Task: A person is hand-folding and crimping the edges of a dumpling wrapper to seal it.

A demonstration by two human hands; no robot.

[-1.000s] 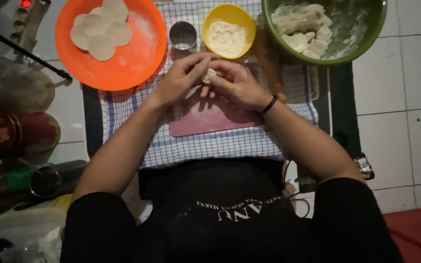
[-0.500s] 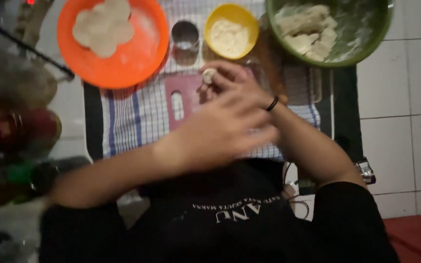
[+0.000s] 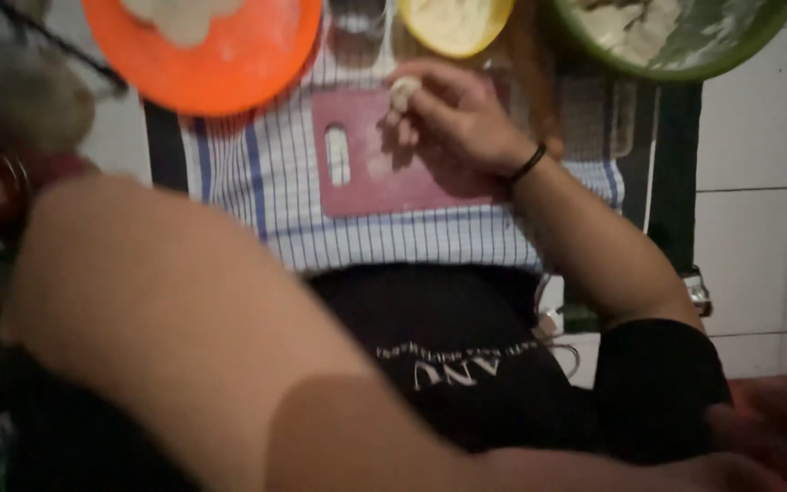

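Orange plate (image 3: 229, 68) up-left of hand, pale dough rounds (image 3: 179, 14) on it. Yellow bowl (image 3: 455, 25) just above hand. Green bowl (image 3: 676, 46) up-right, floury lumps inside. Checked cloth (image 3: 229, 173) spreads left and below. White tiles (image 3: 758, 182) far right.

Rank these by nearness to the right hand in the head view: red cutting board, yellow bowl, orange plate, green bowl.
From the right hand:
1. Red cutting board, directly under the hand.
2. Yellow bowl, just beyond the fingers.
3. Orange plate on the left and green bowl on the right: too close to call.
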